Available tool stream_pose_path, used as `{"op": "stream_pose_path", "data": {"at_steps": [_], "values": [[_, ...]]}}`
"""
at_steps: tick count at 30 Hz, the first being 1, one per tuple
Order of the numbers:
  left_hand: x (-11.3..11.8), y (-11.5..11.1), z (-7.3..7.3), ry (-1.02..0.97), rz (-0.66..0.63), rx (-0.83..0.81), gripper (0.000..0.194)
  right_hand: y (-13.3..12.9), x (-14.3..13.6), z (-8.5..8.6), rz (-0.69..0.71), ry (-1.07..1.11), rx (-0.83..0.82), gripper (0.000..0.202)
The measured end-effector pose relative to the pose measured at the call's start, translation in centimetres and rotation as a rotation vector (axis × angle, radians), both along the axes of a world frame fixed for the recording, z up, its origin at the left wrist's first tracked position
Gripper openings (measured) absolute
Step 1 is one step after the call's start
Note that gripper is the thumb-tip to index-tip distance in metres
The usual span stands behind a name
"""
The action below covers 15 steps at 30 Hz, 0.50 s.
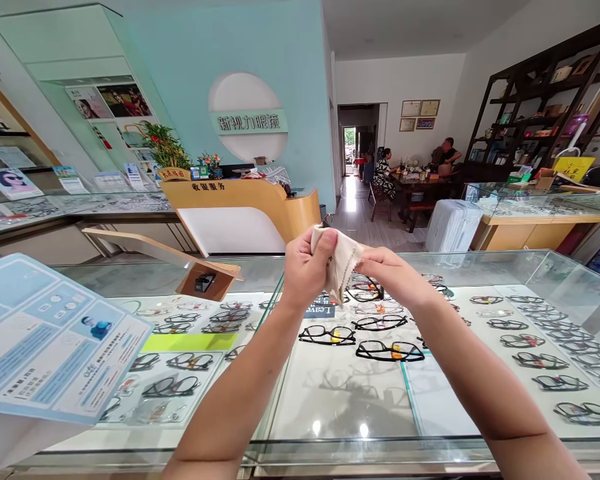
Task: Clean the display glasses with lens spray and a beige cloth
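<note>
Above the glass display case, my left hand [305,267] is closed on a cream cloth [344,263] with a zigzag edge, its thumb pressed on the fabric. A small dark part of something pokes out at the top of the cloth; most of it is hidden. My right hand [380,265] touches the cloth's right edge, its fingertips partly covered by the fabric. What those fingers hold, if anything, cannot be made out. Under the hands, black-framed glasses [390,351] lie in rows inside the case, with a dark sign [321,311] beside them.
A glass display case [340,407] spans the front. At left stand a blue-and-white leaflet [55,333] and a wooden stand [207,280]. Behind are a wooden counter [300,210], a wrapped white case [453,227] and two people seated at a dark table [417,187].
</note>
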State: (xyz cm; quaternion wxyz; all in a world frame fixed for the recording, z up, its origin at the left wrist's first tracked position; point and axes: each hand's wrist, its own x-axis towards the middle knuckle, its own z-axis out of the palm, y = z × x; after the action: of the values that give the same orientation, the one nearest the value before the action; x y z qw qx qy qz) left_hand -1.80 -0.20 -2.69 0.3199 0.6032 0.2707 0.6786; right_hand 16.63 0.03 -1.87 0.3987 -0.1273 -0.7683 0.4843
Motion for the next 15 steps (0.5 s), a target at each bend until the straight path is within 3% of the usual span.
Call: {"op": "stream_pose_path", "data": {"at_steps": [5,8,11,15], "values": [[-2.2,-0.1,1.4,0.199,-0.315,-0.117,0.057,0.3,0.8,0.4,-0.025,-0.016,0.028,0.042],[-3.3,-0.1,2.0,0.302,-0.414,-0.154,0.047,0.6,1.5,0.4,-0.032,-0.013,-0.013,0.04],[-3.0,-0.4,1.9,0.285,-0.379,-0.135,0.045,0.6,1.5,0.3,-0.01,0.007,-0.086,0.038],[-1.3,-0.9,1.1,0.16,-0.177,-0.081,0.049,0.0,0.7,0.3,0.044,0.038,-0.112,0.037]]}}
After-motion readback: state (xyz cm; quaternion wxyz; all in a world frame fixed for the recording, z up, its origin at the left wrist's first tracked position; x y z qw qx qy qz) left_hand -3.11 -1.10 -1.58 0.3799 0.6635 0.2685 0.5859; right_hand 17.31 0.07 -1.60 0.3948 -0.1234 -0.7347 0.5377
